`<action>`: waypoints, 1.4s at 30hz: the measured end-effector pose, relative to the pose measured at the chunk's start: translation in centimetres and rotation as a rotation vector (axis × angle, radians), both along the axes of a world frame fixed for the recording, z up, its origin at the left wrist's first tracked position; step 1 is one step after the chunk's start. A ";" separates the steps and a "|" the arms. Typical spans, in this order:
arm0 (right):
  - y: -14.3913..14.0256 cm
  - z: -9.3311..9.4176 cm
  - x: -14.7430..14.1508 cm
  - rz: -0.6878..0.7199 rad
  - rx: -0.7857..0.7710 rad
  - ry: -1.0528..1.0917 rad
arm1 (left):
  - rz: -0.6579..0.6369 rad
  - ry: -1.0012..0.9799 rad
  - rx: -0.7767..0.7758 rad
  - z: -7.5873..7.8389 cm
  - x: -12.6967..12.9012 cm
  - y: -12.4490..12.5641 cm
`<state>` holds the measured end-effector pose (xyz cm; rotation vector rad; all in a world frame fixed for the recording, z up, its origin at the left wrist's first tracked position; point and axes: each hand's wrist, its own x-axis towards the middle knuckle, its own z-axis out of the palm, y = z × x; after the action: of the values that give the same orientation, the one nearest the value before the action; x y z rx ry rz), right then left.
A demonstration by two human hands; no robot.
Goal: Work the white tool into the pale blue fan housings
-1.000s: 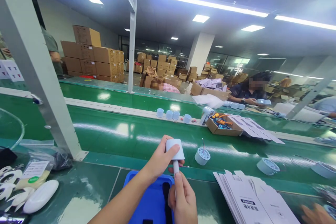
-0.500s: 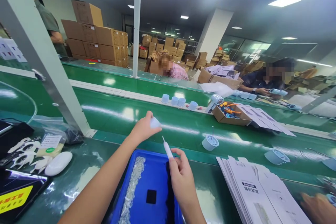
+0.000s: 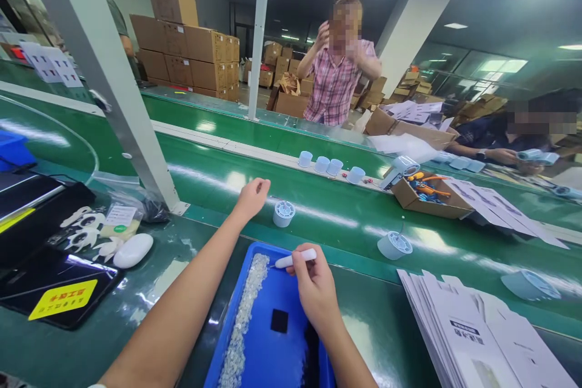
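Note:
My right hand (image 3: 313, 282) grips a white pen-shaped tool (image 3: 291, 259) with a thin tip. It is held over the far end of a blue tray (image 3: 259, 339), its tip pointing left at a strip of small clear pieces (image 3: 245, 309). A black square (image 3: 279, 321) lies on the tray floor, and dark material runs along the right side. My left hand (image 3: 253, 199) is over the green belt with its fingers curled together; whatever they may hold is hidden. Just right of it, a light blue round housing (image 3: 284, 214) stands on the belt, its ribbed face up.
More housings (image 3: 394, 245) sit along the belt at right. Flat printed boxes (image 3: 468, 327) are stacked right of the tray. A metal post (image 3: 131, 91), a white mouse-shaped object (image 3: 133, 251) and bags are at left. Across the belt stand light blue cups (image 3: 322, 164), a carton (image 3: 427, 197) and co-workers.
The light blue part has left my left hand, and a housing now stands beside it on the belt. My right hand has swung the white tool's tip leftward over the tray. A co-worker has straightened up.

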<state>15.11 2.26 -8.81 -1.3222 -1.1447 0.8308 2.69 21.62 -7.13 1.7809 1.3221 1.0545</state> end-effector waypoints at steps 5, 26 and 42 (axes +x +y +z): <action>-0.1 -0.1 0.0 0.006 -0.008 -0.035 | 0.137 -0.112 -0.091 -1.6 -1.9 1.7; -0.4 -0.3 2.8 -0.281 0.092 -0.159 | 0.370 -0.339 -0.197 -2.7 -3.5 2.3; -1.0 0.4 2.0 0.024 0.126 -0.433 | 0.216 -0.376 -0.256 -2.1 -2.7 1.5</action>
<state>17.12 1.26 -8.40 -1.4231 -1.5260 0.4884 -0.05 23.10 -9.24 1.2024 1.3587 1.2055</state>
